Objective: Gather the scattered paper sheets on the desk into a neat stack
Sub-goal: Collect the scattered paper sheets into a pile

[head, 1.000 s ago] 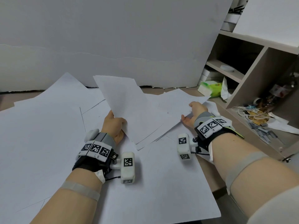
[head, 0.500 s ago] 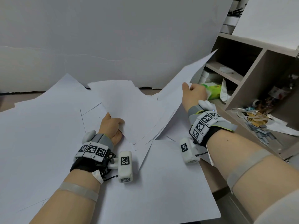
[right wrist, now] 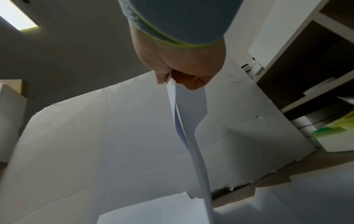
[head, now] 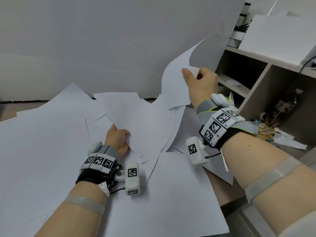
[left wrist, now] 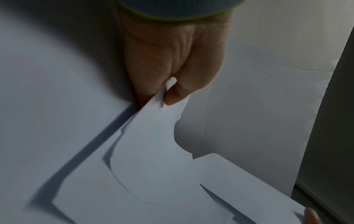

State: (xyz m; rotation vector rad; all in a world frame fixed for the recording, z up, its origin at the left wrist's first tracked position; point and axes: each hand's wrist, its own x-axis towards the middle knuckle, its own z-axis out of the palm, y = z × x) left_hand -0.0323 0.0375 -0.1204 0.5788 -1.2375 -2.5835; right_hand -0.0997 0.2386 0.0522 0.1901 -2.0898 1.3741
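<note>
White paper sheets [head: 42, 151] lie scattered and overlapping over the whole desk. My left hand [head: 118, 139] rests at the desk's middle and pinches the near corner of a small pile of sheets [head: 136, 120]; the left wrist view shows thumb and fingers [left wrist: 172, 97] closed on that corner [left wrist: 159, 136]. My right hand [head: 200, 82] is raised at the right and pinches a lifted sheet [head: 174, 86] that hangs curved above the pile. In the right wrist view this sheet [right wrist: 189, 136] droops edge-on from the fingers [right wrist: 162, 77].
A large white board [head: 119, 48] stands against the back of the desk. An open shelf unit [head: 256, 86] with clutter and a green tissue pack [right wrist: 335, 133] stands at the right. The desk's front right edge [head: 230, 199] is bare wood.
My right hand has picked a sheet off the right side of the desk and lifted it up and a little left. My left hand stays put, holding the pile's corner.
</note>
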